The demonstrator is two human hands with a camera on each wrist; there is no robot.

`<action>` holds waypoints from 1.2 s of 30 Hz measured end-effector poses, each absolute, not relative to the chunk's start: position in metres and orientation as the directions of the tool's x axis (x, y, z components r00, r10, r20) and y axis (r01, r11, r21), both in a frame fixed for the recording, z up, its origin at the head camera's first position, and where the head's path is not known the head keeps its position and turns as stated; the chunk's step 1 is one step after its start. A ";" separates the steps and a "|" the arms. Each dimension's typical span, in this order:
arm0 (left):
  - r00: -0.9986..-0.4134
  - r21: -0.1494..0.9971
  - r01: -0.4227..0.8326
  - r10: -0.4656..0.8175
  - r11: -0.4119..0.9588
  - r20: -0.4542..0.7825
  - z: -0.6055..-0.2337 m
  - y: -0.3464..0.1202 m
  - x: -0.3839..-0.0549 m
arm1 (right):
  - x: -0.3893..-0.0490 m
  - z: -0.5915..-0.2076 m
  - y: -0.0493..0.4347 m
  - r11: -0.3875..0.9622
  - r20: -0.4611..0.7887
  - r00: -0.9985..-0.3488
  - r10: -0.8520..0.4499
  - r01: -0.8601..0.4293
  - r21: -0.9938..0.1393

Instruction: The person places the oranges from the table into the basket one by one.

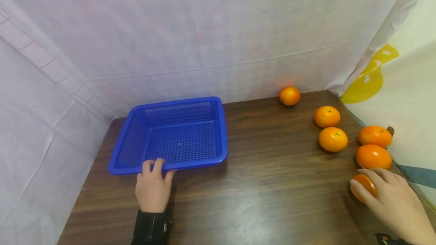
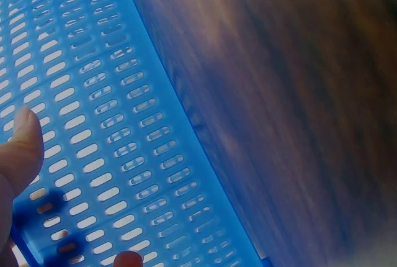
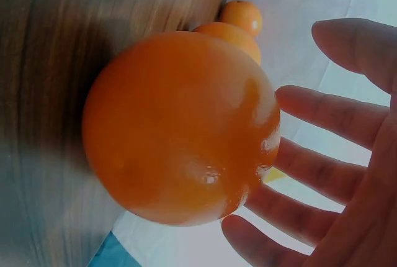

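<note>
A blue plastic basket (image 1: 182, 143) with slotted sides stands on the brown wooden table. My left hand (image 1: 154, 190) grips its near rim, fingers over the edge and thumb on the outer wall. In the left wrist view the thumb (image 2: 22, 149) lies against the slotted basket wall (image 2: 99, 136). At the right, my right hand (image 1: 391, 199) reaches over the nearest orange (image 1: 363, 188). The right wrist view shows that orange (image 3: 180, 130) large, with the fingers of my right hand (image 3: 341, 161) spread along one side and the thumb apart from it.
Two more oranges, one here (image 1: 374, 157) and one behind it (image 1: 374, 137), line the table's right edge. Farther back lie another pair, an orange (image 1: 333, 139) and its neighbour (image 1: 327, 116), and a lone orange (image 1: 289, 96). White cloth (image 1: 218, 41) hangs along the table's far side.
</note>
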State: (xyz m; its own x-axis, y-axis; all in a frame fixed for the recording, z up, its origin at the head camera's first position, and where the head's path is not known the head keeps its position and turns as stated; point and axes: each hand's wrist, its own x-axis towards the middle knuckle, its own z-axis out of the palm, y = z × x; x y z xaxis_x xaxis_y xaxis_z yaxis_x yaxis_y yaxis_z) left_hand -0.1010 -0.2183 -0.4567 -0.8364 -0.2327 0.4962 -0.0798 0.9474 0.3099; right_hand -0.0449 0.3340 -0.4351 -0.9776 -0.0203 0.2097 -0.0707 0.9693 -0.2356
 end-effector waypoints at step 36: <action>-0.821 0.316 -0.049 -0.218 0.948 0.528 -0.459 -0.219 -0.100 | -0.053 -0.454 0.362 0.947 -0.075 -0.992 0.105 0.123 -0.297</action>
State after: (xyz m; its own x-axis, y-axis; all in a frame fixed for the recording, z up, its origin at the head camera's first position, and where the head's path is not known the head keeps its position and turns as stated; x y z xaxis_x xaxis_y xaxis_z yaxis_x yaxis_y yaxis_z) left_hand -0.0998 -0.2189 -0.4591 -0.8206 -0.2180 0.5282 -0.0486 0.9477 0.3156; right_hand -0.0535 0.3625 -0.4542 -0.9916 0.1049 -0.0752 0.1227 0.9469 -0.2972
